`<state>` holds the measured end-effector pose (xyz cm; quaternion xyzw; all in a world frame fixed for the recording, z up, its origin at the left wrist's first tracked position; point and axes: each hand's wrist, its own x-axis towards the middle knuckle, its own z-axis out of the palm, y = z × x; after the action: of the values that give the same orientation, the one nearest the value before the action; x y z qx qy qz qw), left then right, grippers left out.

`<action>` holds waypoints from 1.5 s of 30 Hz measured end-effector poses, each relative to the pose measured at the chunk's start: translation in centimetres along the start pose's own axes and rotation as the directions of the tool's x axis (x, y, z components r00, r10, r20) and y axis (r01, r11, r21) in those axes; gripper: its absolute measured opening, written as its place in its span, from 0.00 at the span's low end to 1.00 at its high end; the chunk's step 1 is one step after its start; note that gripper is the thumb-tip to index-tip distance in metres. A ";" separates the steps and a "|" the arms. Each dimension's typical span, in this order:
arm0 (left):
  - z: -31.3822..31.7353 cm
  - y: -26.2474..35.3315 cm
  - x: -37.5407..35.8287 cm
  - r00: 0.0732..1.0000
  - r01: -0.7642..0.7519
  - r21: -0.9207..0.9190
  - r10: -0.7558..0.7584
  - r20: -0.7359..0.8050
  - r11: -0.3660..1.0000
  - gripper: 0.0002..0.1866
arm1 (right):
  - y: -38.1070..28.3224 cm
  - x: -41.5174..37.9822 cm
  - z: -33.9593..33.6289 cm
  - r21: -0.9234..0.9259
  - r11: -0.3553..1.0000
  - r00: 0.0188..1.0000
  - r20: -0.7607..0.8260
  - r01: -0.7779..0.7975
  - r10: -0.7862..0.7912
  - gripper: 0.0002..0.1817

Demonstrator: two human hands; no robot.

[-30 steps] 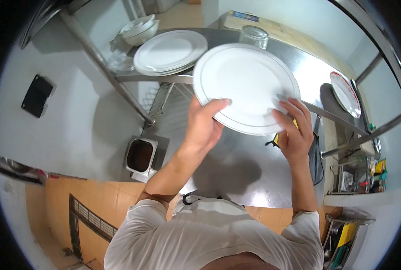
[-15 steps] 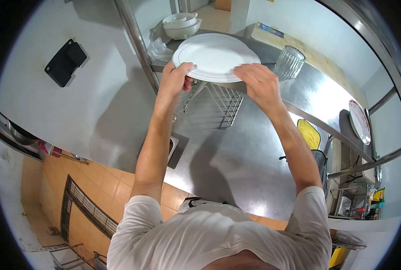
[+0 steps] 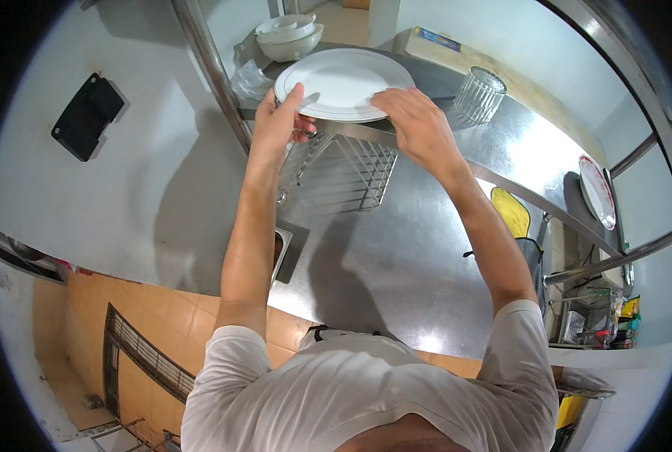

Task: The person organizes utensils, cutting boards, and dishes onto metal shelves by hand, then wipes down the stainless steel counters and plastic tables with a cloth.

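Observation:
A stack of white oval plates point(image 3: 343, 79) with thin dark rim lines sits on the steel shelf above the counter. At the near left edge is my left hand point(image 3: 277, 124), its thumb raised over the rim and casting a shadow on the plate. Its other fingers are spread below the rim, apart from the thumb. My right hand point(image 3: 419, 124) grips the near right rim with bent fingers on top; its thumb is hidden. Right of it, a ribbed clear glass container point(image 3: 480, 95) stands on the shelf.
White bowls point(image 3: 289, 41) and a crumpled plastic bag point(image 3: 251, 80) lie behind to the left. Under the shelf is a wire rack point(image 3: 370, 177). A red-rimmed plate point(image 3: 597, 193) leans far right, above a yellow cloth point(image 3: 510, 212). A steel post point(image 3: 212, 71) stands left.
My left thumb has lifted from the plate rim and those fingers have spread. My right hand stays on the rim. The view has shifted slightly, so everything appears further left and higher.

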<state>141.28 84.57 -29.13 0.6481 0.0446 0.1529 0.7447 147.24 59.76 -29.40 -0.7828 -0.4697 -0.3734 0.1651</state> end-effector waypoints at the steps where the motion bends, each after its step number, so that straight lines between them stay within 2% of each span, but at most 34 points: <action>1: -0.1 0.0 0.2 1.000 0.004 -0.015 -0.004 0.001 1.000 0.22 | 0.0 0.2 -0.1 0.015 1.000 1.000 0.012 -0.007 0.007 0.19; 5: -0.9 -0.4 0.6 0.999 -0.022 0.067 0.019 0.042 0.998 0.28 | 0.3 0.4 -0.1 0.053 0.998 0.998 0.051 -0.026 0.023 0.18; 8: -0.8 -0.1 0.4 0.999 0.029 0.281 -0.038 0.027 0.959 0.34 | 0.5 0.4 0.2 0.076 0.995 0.996 0.066 -0.058 0.053 0.18; 11: -0.5 -0.8 0.6 0.994 -0.024 0.107 0.013 0.105 0.994 0.39 | 0.9 0.3 0.9 0.056 0.998 0.999 0.014 -0.032 0.031 0.16; 14: -0.5 -1.7 1.4 0.995 -0.022 -0.065 0.028 0.091 0.998 0.41 | 0.9 0.5 1.1 0.027 0.999 1.000 0.004 -0.019 0.019 0.19; 20: -0.4 -1.7 2.8 0.996 0.020 -0.087 -0.012 0.089 0.996 0.40 | 2.1 1.5 2.2 -0.013 1.000 1.000 0.010 0.009 -0.008 0.20; 23: -0.6 -1.4 4.1 0.989 0.035 -0.021 -0.032 0.144 0.999 0.40 | 2.4 1.7 2.3 0.026 0.999 0.999 0.030 -0.021 0.021 0.18; 26: -0.3 -1.3 4.5 0.990 0.025 0.011 -0.027 0.141 1.000 0.39 | 3.0 1.5 2.5 -0.141 0.990 0.998 0.053 -0.024 0.032 0.22; 27: -0.6 -1.8 5.2 0.984 0.002 -0.007 -0.001 0.179 1.000 0.39 | 3.6 1.3 2.0 -0.207 0.977 0.997 0.049 -0.053 0.065 0.24; 29: -0.5 -1.7 5.5 0.990 0.031 0.015 -0.033 0.137 0.999 0.39 | 4.7 1.2 -0.7 -0.331 0.937 0.991 0.034 -0.112 0.131 0.30; 31: -0.4 -1.6 5.8 0.992 0.031 0.042 -0.035 0.118 0.999 0.41 | 7.2 1.2 -3.8 -0.492 0.834 0.958 -0.007 -0.252 0.285 0.38; 33: -0.4 -1.6 5.5 0.992 0.013 0.081 -0.023 0.123 0.997 0.43 | 10.8 0.9 -6.1 -0.637 0.671 0.889 -0.052 -0.380 0.454 0.45; 36: -0.2 -1.6 5.8 0.992 0.027 0.105 -0.039 0.120 0.994 0.45 | 21.0 -2.3 -5.7 -0.469 0.740 0.817 0.064 -0.482 0.573 0.52; 39: 0.1 -1.4 5.4 0.994 0.028 0.088 -0.036 0.099 0.996 0.45 | 17.8 -1.1 -7.0 -0.191 0.667 0.626 0.236 -0.720 0.743 0.54; 45: 0.2 -2.3 6.3 0.998 -0.012 0.038 0.009 0.069 0.999 0.43 | 17.8 0.6 -5.8 -0.101 0.706 0.673 0.235 -0.701 0.702 0.48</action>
<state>147.68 85.93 -30.50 0.6675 0.0185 0.1334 0.7324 160.18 47.58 -23.45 -0.9442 -0.1504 -0.1778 0.2329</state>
